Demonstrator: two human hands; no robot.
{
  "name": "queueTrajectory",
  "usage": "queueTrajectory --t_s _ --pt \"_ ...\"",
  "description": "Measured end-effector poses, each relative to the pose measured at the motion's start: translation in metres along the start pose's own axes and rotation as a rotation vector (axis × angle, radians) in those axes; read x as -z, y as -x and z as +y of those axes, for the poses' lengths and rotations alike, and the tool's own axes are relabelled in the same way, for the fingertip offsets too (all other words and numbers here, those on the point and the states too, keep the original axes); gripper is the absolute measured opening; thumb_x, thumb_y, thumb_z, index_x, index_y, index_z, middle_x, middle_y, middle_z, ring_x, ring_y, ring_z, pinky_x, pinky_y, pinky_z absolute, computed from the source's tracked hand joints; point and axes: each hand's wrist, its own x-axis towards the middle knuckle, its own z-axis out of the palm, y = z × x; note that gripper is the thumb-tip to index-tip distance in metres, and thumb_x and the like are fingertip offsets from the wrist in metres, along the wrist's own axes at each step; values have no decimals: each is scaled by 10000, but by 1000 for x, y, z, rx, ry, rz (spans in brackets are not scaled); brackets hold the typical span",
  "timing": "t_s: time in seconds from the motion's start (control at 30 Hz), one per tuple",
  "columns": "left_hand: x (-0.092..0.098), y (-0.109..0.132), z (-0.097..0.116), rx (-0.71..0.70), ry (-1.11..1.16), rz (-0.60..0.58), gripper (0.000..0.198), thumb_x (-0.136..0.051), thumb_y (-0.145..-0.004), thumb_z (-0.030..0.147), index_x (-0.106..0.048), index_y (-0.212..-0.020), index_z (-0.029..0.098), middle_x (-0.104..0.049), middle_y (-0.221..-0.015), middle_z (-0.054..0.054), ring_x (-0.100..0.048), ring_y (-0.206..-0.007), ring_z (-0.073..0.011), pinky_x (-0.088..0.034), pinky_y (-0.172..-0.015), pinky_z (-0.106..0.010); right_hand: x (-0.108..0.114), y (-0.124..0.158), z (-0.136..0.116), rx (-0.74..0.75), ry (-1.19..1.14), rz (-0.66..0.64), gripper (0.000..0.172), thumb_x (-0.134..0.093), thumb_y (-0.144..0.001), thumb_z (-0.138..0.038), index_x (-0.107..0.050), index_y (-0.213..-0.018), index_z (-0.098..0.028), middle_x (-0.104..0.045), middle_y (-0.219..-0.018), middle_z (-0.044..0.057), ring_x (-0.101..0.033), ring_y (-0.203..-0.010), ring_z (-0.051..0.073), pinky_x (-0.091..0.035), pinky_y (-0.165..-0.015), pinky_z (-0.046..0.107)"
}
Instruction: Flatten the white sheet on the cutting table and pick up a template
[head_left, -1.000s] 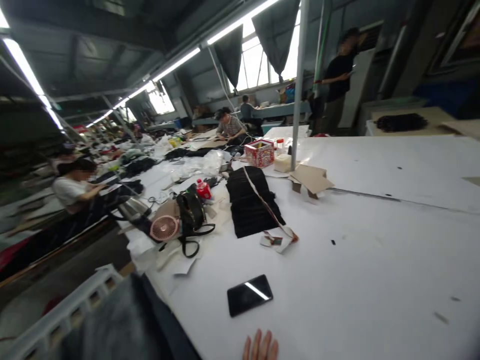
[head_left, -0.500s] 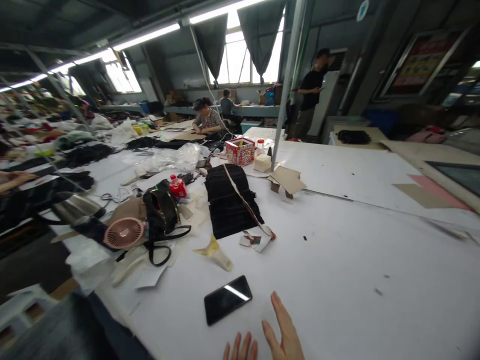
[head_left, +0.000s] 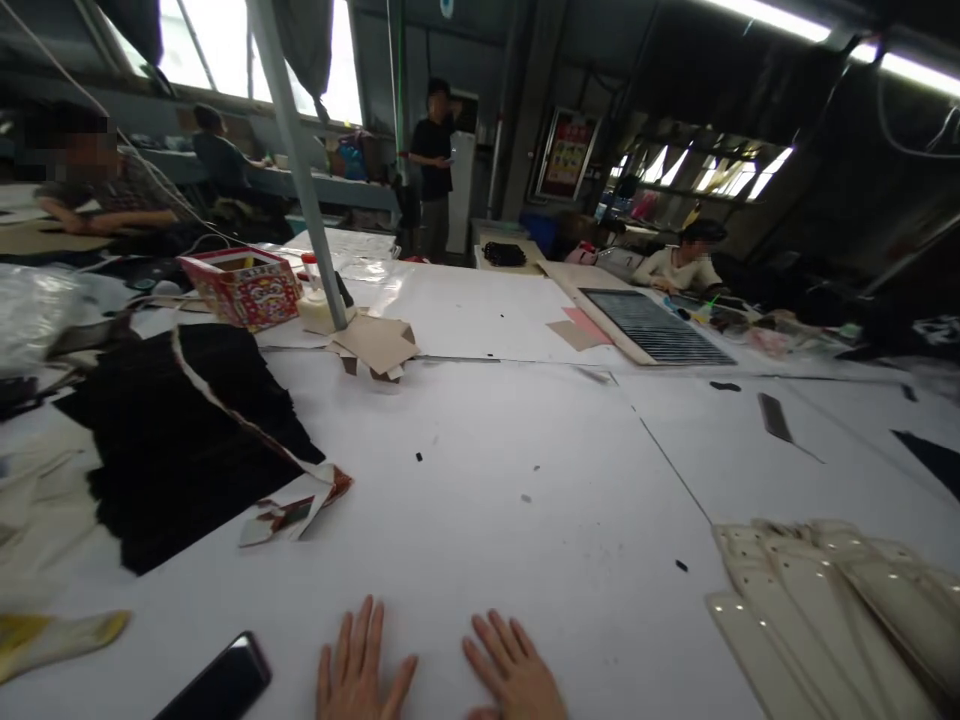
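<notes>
My left hand (head_left: 357, 672) and my right hand (head_left: 511, 671) lie flat side by side on the white table top (head_left: 525, 440) at the near edge, fingers stretched out and holding nothing. A black phone (head_left: 217, 683) lies screen up just left of my left hand. Further left and ahead sits a stack of black fabric pieces (head_left: 172, 430) with a torn paper strip (head_left: 292, 505) across it. To the right, cream-coloured flat strips (head_left: 832, 600) are fanned out on the table.
A red patterned box (head_left: 244, 285), a metal pole (head_left: 300, 170) and folded cardboard (head_left: 375, 345) stand at the back left. A dark ribbed board (head_left: 652, 325) lies further back. People sit and stand at other tables behind. A yellowish scrap (head_left: 60, 640) lies at the left.
The view has swung to the right, bringing the cream strips into sight. Both hands now rest flat on the table; before only fingertips and one raised hand showed.
</notes>
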Motion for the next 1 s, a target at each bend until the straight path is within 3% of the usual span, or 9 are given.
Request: queueTrajectory --t_s 0.17,0.3,0.43,0.53,0.6,0.7,0.77,0.87,1.0 --pt "-16 -55 35 184 -87 -15 755 -288 -880 570 -191 -1482 126 -163 -1578 -59 -120 -1455 -322 -100 -1177 -566 57 -61 90 -181 61 71 721 -332 -923 -695 -77 -1501 -346 -58 -1558 -32 -54 -1440 263 -165 -1172 569" --pt "-35 -62 39 185 -158 5 770 -314 -865 595 -222 -1475 134 -145 -1577 -44 -107 -1459 -306 -70 -1188 -546 75 -116 181 -354 229 187 725 -298 -937 -679 -164 -1502 -245 -109 -1562 -25 -70 -1444 216 -123 -1195 453" --pt "-40 -68 41 202 -206 -3 731 -344 -863 576 -291 -1454 148 -196 -1558 -31 -155 -1453 -292 -94 -1191 -533 93 -174 254 -520 216 340 711 -257 -988 -553 -161 -1495 -64 -120 -1564 108 -42 -1438 312 -105 -1169 538" --pt "-37 -73 44 197 -229 14 706 -374 -864 546 -320 -1442 144 -222 -1544 -34 -196 -1443 -288 -122 -1188 -528 90 -181 248 -497 203 365 708 -286 -986 -529 -170 -1493 -50 -119 -1564 121 -39 -1437 325 -110 -1170 529" --pt "-36 -76 43 197 -234 29 693 -377 -865 531 -330 -1436 140 -231 -1539 -36 -213 -1438 -287 -125 -1187 -529 79 -157 216 -319 193 274 704 -351 -956 -593 -211 -1502 -172 -162 -1563 10 -75 -1442 244 -149 -1188 418" --pt "-39 -79 39 192 -209 36 698 -367 -862 544 -335 -1434 146 -246 -1537 -28 -225 -1433 -293 -109 -1188 -534 62 -105 166 49 111 69 737 -350 -949 -628 -86 -1519 -241 -88 -1572 -23 -59 -1444 231 -149 -1193 397" --pt "-42 -80 36 188 -187 34 713 -369 -858 564 -344 -1433 142 -251 -1541 -34 -222 -1433 -299 -88 -1192 -533 60 -90 158 171 71 -9 742 -354 -951 -626 -49 -1517 -256 -91 -1571 -32 -75 -1443 217 -144 -1195 379" --pt "-42 -80 37 184 -161 42 711 -374 -868 554 -335 -1439 132 -255 -1547 -55 -177 -1448 -289 -61 -1200 -516 77 -120 198 25 110 40 701 -343 -956 -624 -111 -1512 -264 -135 -1564 -32 -118 -1437 209 -155 -1192 390" --pt "-35 -79 43 167 -154 73 682 -352 -886 521 -330 -1441 126 -277 -1543 -60 -157 -1454 -268 -54 -1204 -497 102 -176 269 -352 260 226 712 -279 -985 -573 -192 -1492 -81 -161 -1560 82 -99 -1438 246 -167 -1179 438"
